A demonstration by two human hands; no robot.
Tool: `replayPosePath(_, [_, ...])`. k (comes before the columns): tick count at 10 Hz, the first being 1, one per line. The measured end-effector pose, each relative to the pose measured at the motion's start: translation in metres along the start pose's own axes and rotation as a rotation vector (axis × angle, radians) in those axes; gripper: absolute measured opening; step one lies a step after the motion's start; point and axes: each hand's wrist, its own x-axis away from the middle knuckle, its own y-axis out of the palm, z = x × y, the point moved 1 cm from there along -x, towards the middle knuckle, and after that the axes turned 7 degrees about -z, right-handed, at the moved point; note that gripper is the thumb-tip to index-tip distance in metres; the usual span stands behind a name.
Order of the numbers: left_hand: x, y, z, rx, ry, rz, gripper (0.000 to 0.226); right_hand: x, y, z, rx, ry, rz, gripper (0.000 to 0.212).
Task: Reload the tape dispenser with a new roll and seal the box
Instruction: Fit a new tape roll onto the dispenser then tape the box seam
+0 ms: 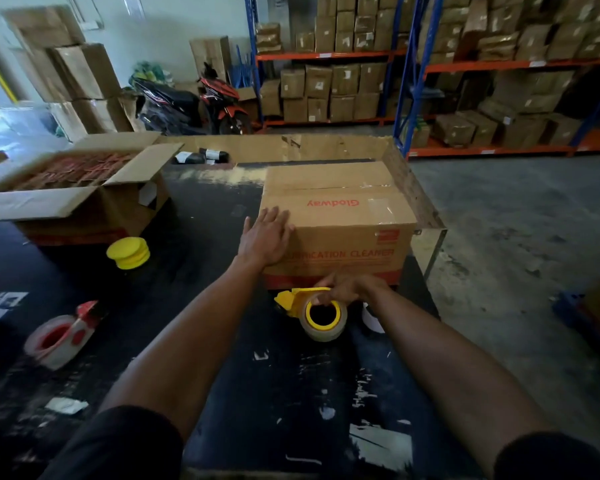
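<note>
Box (336,216) first: it sits on the dark table (222,375), flaps folded shut, under your left hand (265,237), whose fingers lie flat and close together on its near corner. Your right hand (347,289) grips the yellow dispenser (321,311), fingers curled over its top. A roll looks loaded; sealing the middle seam is not yet done.

Open carton (84,192) far left, motorbike (194,105) behind, racks (499,64) w/ boxes.
</note>
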Motion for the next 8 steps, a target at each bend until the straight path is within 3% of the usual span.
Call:
replayPosePath(2, [-0.006,-0.01,-0.002,-0.008,-0.024,-0.172,0.064,-0.034,0.024,0.007,-0.005,-0.021,0.089,0.03])
replayPosePath(4, [-0.007,-0.01,-0.003,-0.015,-0.039,-0.263,0.071,-0.039,0.025,0.001,-0.005,-0.039,0.14,0.048])
replayPosePath(6, [-0.003,-0.007,-0.003,0.005,-0.033,-0.247,0.075,-0.039,0.035,0.015,0.04,-0.124,0.229,0.058])
replayPosePath(7, [0.0,-0.006,-0.004,0.018,-0.023,-0.207,0.072,-0.013,0.033,0.007,0.149,-0.165,0.284,0.053])
replayPosePath(8, [0.006,-0.004,0.005,0.027,-0.041,-0.201,0.074,0.006,0.04,0.014,0.38,-0.189,0.429,0.064])
